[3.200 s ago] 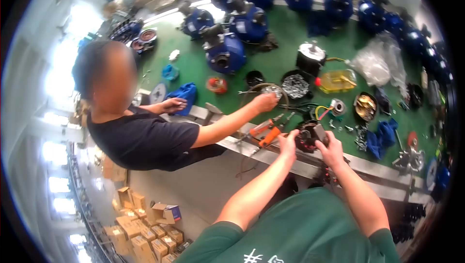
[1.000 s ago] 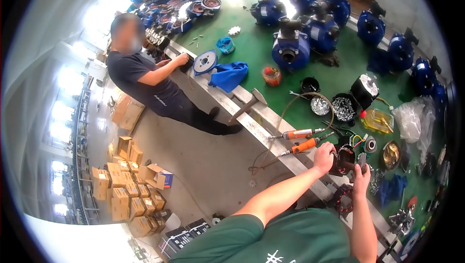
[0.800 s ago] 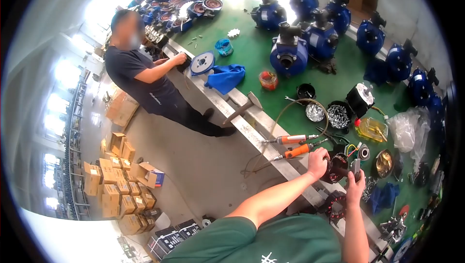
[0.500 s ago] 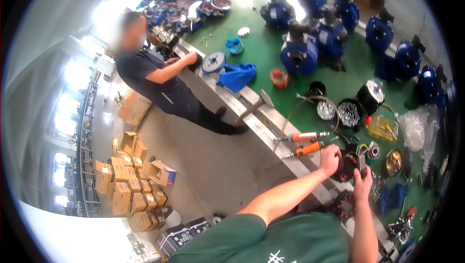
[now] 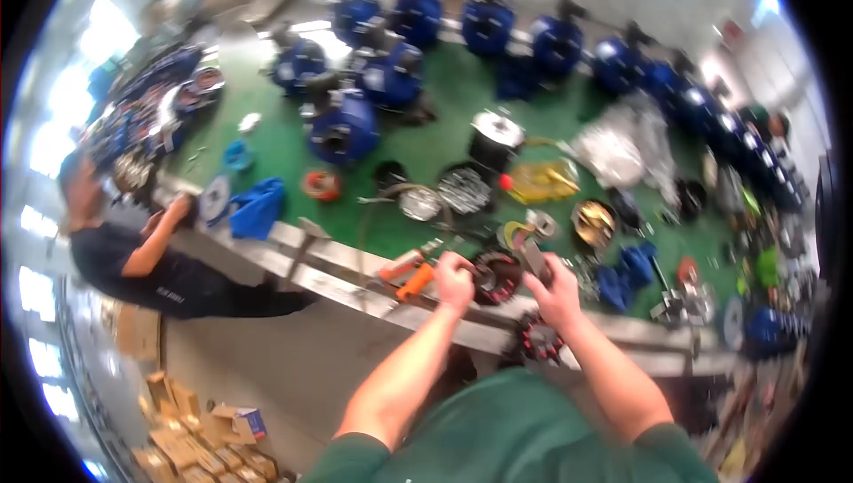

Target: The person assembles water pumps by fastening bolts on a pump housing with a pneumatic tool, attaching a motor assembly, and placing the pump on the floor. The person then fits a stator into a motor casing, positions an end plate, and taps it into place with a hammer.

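My left hand (image 5: 455,280) is closed at the left edge of a dark round motor part (image 5: 496,286), fingers curled against its rim. Reddish coil windings show inside that part, and coloured wires (image 5: 515,234) rise behind it. On the other side, my right hand (image 5: 557,292) grips a flat grey rectangular piece (image 5: 535,261), tilted beside the motor part; its exact kind is too blurred to tell. Nearer my body sits a second round part with red-and-black windings (image 5: 540,338). Two orange power screwdrivers (image 5: 415,282) lie just left of my left hand.
Blue motor-like units (image 5: 345,126) stand along the back of the green bench (image 5: 391,207). Bowls of metal parts (image 5: 464,188), a yellow bottle (image 5: 544,181) and blue cloth (image 5: 625,277) lie around the work. Another person (image 5: 147,243) works at the left; cardboard boxes (image 5: 182,430) are on the floor.
My view has swung to the right, so the bench and the other person sit further left in it. Both hands stay at the motor part, and the grey piece remains in my right hand.
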A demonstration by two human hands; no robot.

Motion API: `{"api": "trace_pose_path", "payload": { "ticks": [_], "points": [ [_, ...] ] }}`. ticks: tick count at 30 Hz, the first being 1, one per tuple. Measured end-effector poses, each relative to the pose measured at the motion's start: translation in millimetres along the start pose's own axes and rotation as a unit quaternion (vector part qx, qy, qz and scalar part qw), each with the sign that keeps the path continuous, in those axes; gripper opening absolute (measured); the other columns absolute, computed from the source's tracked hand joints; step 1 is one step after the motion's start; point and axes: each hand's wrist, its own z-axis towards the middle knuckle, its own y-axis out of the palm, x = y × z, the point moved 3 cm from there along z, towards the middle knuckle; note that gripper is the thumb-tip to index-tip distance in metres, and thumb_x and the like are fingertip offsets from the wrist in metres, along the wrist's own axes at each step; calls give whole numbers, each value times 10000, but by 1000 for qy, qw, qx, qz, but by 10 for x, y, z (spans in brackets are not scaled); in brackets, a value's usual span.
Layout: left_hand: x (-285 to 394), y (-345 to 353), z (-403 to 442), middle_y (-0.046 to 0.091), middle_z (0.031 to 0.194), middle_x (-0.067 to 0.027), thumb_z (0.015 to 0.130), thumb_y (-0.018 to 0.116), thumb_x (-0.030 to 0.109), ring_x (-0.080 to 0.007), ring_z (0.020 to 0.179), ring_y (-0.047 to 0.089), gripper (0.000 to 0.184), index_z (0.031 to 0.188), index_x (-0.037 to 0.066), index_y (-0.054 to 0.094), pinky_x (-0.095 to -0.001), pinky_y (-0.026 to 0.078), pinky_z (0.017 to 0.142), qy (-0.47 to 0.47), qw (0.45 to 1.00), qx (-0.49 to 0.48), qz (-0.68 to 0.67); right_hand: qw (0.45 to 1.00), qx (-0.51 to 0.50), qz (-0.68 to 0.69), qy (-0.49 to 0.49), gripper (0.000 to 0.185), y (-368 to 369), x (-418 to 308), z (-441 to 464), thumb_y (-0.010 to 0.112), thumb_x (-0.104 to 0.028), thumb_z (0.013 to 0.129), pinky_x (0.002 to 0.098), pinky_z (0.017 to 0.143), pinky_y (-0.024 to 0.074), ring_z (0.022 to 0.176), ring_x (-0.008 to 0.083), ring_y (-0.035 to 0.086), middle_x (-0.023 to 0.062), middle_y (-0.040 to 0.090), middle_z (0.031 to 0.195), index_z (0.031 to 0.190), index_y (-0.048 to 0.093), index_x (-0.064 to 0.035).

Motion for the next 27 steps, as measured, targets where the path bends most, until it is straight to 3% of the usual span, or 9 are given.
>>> {"api": "trace_pose_path", "payload": {
  "ticks": [1, 4, 5, 10, 14, 16, 18, 21, 27],
  "points": [
    [-21, 41, -31, 591, 734, -134, 672, 522, -50, -275, 748, 609, 100, 711, -5, 602, -363, 495, 714, -78, 995, -23, -62, 996, 58, -44, -54, 399, -220, -257, -59, 759, -243, 850, 402, 806, 524, 908, 339, 660, 191, 651, 1025, 1143, 625, -8],
    [13, 68, 51, 591, 760, -120, 682, 507, -59, -248, 754, 595, 104, 730, -12, 585, -343, 487, 731, -44, 997, -28, -55, 994, 71, -45, -66, 397, 30, 89, -88, 755, -267, 846, 428, 802, 524, 913, 398, 631, 191, 628, 1025, 1119, 623, -11],
    [93, 48, 18, 589, 767, -117, 686, 503, -60, -243, 756, 591, 103, 734, -14, 582, -337, 484, 736, -62, 996, -25, -66, 996, 3, -89, 4, 387, 170, 275, -74, 752, -284, 845, 447, 800, 523, 916, 394, 633, 189, 621, 1017, 1089, 624, -13],
    [271, 122, 57, 573, 777, -99, 686, 503, -63, -214, 756, 569, 112, 754, -15, 579, -306, 463, 737, -71, 994, -69, -55, 996, 52, -69, -37, 381, 167, 291, -62, 751, -285, 850, 433, 771, 522, 885, 366, 636, 180, 618, 1000, 1072, 622, -3],
    [248, 168, 115, 554, 767, -95, 674, 497, -71, -198, 768, 555, 122, 755, -22, 574, -293, 450, 737, -50, 994, -65, -77, 997, 68, 25, -18, 430, -397, 41, -214, 762, -223, 846, 354, 794, 523, 858, 280, 650, 168, 644, 1006, 1167, 622, 24],
    [489, 107, 127, 532, 768, -9, 670, 484, -75, -106, 779, 489, 165, 776, 1, 586, -257, 394, 707, -88, 987, -51, -126, 991, 90, 98, 29, 515, -698, 212, -425, 756, -160, 850, 316, 867, 516, 931, 198, 646, 152, 672, 1079, 1287, 572, 40],
    [437, 76, 101, 540, 768, -4, 660, 493, -81, -128, 722, 497, 196, 785, 27, 598, -265, 403, 670, -186, 967, -18, -175, 977, 113, 158, 88, 567, -1099, 398, -743, 745, -105, 851, 296, 892, 504, 987, 140, 609, 132, 669, 1118, 1356, 532, 41],
    [154, 42, 74, 559, 774, -20, 638, 452, -123, -136, 699, 516, 294, 848, 22, 598, -252, 417, 655, -189, 952, 5, -243, 980, 182, 47, 68, 636, -1621, 833, -1305, 704, -71, 778, 308, 961, 474, 1090, 188, 600, 166, 623, 1218, 1380, 533, 39],
    [510, 63, -228, 615, 892, -98, 658, 445, -78, -241, 734, 618, 392, 1020, 26, 553, -380, 571, 718, -416, 859, 96, -281, 943, 221, -195, 154, 533, -1932, 1865, -2036, 698, -64, 717, 377, 940, 511, 1070, 318, 635, 140, 633, 1164, 1249, 663, -61]
  ]
}}
